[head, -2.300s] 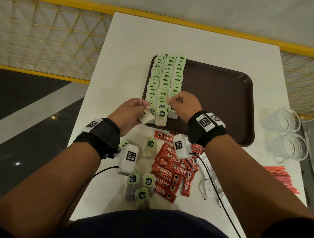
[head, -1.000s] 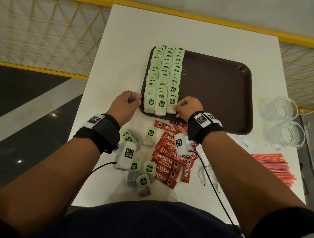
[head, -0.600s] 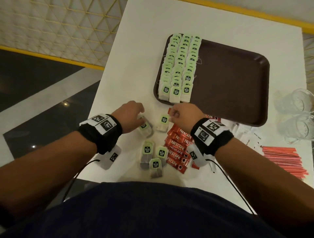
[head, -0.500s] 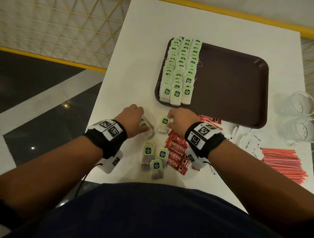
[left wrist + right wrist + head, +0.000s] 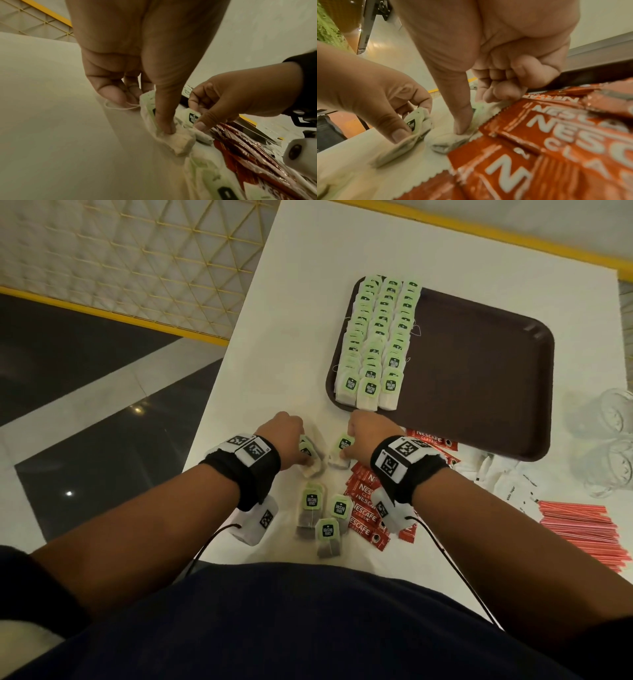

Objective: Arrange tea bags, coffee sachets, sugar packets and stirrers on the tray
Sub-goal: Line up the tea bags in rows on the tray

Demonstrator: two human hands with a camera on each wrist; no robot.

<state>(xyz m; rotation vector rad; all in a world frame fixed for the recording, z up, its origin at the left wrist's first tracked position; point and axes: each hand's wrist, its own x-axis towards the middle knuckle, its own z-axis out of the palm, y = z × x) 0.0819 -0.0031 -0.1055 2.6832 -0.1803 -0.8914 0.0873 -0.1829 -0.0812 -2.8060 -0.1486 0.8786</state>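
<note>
A brown tray (image 5: 479,371) holds three rows of green-tagged tea bags (image 5: 376,337) along its left side. In front of the tray, my left hand (image 5: 294,440) pinches a loose tea bag (image 5: 313,463) lying on the table, thumb (image 5: 164,121) pressed on the tea bag (image 5: 180,142) and fingers curled behind. My right hand (image 5: 359,436) pinches a second tea bag (image 5: 342,453) beside it, thumb (image 5: 462,121) on that tea bag (image 5: 448,142). Three more tea bags (image 5: 325,515) lie nearer me. Red coffee sachets (image 5: 363,511) lie under my right wrist.
White sugar packets (image 5: 510,484) and a bundle of red stirrers (image 5: 582,529) lie right of the sachets. Two glass cups (image 5: 613,440) stand at the table's right edge. The tray's right part is bare. The table's left edge is close to my left hand.
Both hands drew back from the front row of tea bags on the tray to the loose ones on the table, and each has taken hold of one.
</note>
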